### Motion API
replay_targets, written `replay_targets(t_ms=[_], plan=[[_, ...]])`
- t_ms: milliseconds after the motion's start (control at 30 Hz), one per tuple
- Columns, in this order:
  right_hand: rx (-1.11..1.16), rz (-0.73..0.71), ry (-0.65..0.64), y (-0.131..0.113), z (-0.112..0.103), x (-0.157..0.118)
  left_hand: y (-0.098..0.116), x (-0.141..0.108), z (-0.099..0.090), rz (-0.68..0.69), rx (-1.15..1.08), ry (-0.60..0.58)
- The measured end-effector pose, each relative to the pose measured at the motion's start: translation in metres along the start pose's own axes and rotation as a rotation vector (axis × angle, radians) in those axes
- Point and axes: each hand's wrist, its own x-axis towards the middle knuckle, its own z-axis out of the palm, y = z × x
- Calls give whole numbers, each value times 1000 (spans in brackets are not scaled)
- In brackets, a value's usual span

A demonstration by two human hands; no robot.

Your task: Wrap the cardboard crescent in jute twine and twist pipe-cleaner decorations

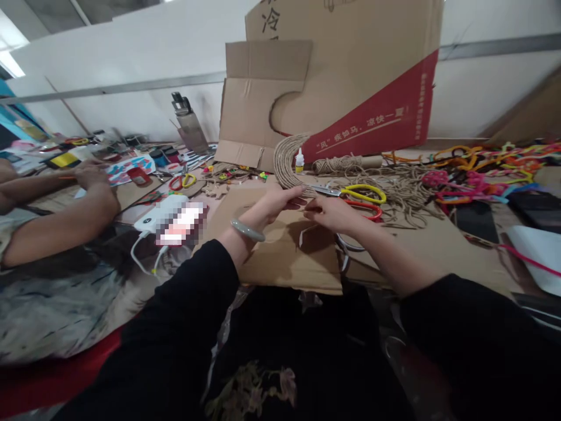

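A curved piece covered in rows of brown twine [284,161] lies in front of me, its lower end by my fingertips. My left hand [278,206], with a pale bangle on the wrist, has its fingers bent against that lower end. Close beside it, my right hand [331,213] pinches a thin white strip [301,237] that hangs down over the cardboard sheet [280,263]. Scissors with one yellow and one red handle [363,193] lie just beyond my right hand. Partly under my right forearm is a white ring, likely a tape roll [350,242].
A small glue bottle [299,161] stands behind the curved piece. Loose twine [403,187] and colourful pipe cleaners [473,175] spread to the right. A large cardboard panel [350,70] leans against the wall. A power bank [160,211] and another person's arm [65,228] are on the left.
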Motion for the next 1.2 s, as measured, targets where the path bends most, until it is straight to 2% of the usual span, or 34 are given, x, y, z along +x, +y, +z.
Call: replay_targets(t_ms=[100, 200, 300, 400, 467, 533, 733, 867, 1033, 1200], plan=[[139, 111, 102, -3, 8, -2, -3, -11, 3, -20, -98, 135], [304, 142, 235, -9, 15, -11, -4, -24, 6, -33, -180, 215], [534, 161, 379, -22, 19, -24, 0, -50, 9, -67, -204, 177], [795, 93, 388, -35, 23, -34, 3, -77, 12, 5, -207, 120], [875, 61, 376, -39, 26, -35, 2, -83, 15, 28, -178, 120], [894, 82, 396, -38, 32, -31, -4, -76, 18, -28, -184, 99], [955, 272, 412, -15, 51, -9, -32, -29, 23, -91, -179, 117], [993, 334, 382, -8, 56, -8, -38, -24, 25, -90, -135, 88], [1028, 388, 392, -13, 52, -12, -31, -18, 21, -98, -93, 51], [1074, 430, 370, -20, 39, -16, -7, 2, 9, -15, -51, 137]])
